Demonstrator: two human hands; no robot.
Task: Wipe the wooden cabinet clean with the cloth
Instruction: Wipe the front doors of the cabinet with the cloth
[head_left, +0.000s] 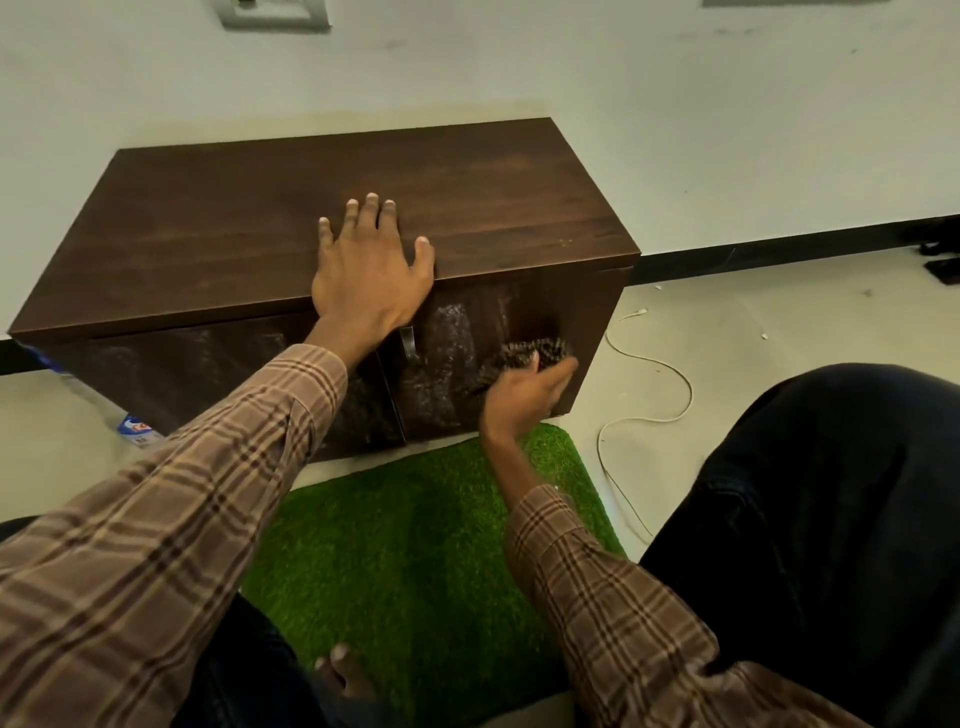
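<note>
A low dark-brown wooden cabinet (218, 228) stands against the white wall, with two front doors and a metal handle (409, 340) between them. My left hand (370, 265) lies flat on the top near the front edge, fingers spread. My right hand (524, 387) presses a dark patterned cloth (535, 351) against the right door. Pale wet smears show on that door, left of the cloth. The cloth is partly hidden by my fingers and blurred.
A green artificial-grass mat (415, 551) lies on the floor in front of the cabinet. A white cable (670, 384) loops on the floor at the right. A plastic bottle (136, 428) lies at the cabinet's left front corner. My knee in dark trousers (831, 493) fills the right.
</note>
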